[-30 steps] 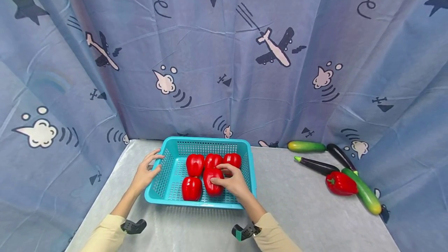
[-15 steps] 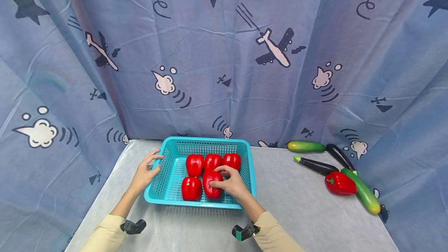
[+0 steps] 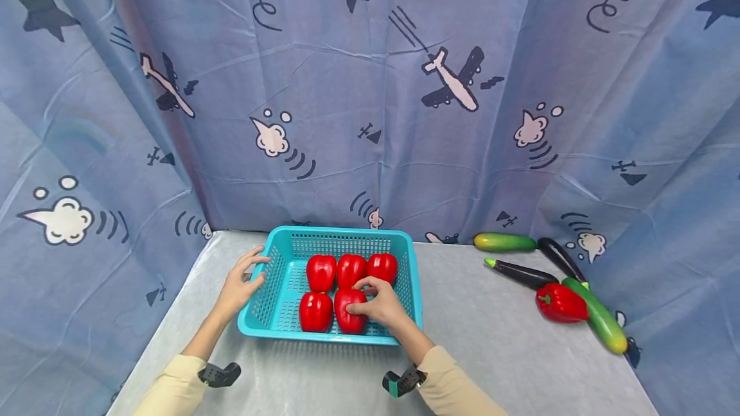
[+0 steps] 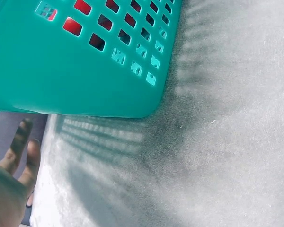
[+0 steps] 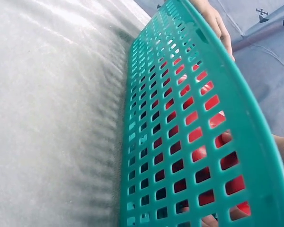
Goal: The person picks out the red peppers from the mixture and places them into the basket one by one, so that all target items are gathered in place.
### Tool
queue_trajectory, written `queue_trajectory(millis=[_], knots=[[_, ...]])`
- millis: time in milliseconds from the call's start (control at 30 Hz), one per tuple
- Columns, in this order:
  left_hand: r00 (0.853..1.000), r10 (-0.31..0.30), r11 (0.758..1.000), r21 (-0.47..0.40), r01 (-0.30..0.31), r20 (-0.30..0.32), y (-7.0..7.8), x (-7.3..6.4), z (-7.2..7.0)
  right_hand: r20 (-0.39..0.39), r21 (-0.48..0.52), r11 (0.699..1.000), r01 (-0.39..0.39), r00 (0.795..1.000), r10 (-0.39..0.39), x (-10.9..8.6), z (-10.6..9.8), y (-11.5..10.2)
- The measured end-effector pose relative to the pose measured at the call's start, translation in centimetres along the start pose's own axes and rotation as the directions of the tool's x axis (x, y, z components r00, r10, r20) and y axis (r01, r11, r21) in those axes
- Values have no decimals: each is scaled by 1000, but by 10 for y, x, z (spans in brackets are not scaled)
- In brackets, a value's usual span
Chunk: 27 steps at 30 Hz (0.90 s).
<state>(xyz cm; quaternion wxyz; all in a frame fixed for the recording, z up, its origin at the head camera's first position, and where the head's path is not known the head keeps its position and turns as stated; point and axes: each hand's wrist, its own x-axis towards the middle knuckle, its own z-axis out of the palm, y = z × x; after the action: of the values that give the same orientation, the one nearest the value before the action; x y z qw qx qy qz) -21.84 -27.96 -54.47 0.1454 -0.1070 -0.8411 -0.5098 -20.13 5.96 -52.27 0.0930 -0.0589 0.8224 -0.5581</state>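
In the head view, a turquoise plastic basket (image 3: 341, 232) stands on the table with several red bell peppers inside. My right hand (image 3: 384, 304) reaches over its right side and grips a bell pepper (image 3: 343, 314) in the front row, thumb on top and fingers at its far side. To the left of it sits another bell pepper (image 3: 315, 313); a row of bell peppers (image 3: 351, 269) lies behind. My left hand (image 3: 235, 286) is at the basket's left rim, fingers apart. The left wrist view shows that hand (image 4: 12, 182) beside the basket corner.
On the table's right side lie a red bell pepper (image 3: 561, 303), two eggplants (image 3: 520, 273) and two green-yellow zucchinis (image 3: 601, 320), grouped together. A patterned blue curtain (image 3: 324, 114) hangs close behind the table (image 3: 462, 339) and along both sides.
My right hand has brought the gripped bell pepper slightly toward the front of the basket, level with its neighbour in the front row. The left hand keeps its place.
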Motion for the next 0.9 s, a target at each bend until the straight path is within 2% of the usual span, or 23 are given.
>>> queue_trajectory(millis=[433,633,900], knots=[[1000,-16,1000,2,16,5,2,-1,0,30,23,1000,-14,999,14,-3,-3,-2],[1000,-29,1000,4,29,4,2,-1,0,58,62,998,9,998,-12,-2,-8,-6],[1000,2,1000,-10,-2,-8,4,-1,0,58,75,997,5,998,-9,-1,-19,-17]])
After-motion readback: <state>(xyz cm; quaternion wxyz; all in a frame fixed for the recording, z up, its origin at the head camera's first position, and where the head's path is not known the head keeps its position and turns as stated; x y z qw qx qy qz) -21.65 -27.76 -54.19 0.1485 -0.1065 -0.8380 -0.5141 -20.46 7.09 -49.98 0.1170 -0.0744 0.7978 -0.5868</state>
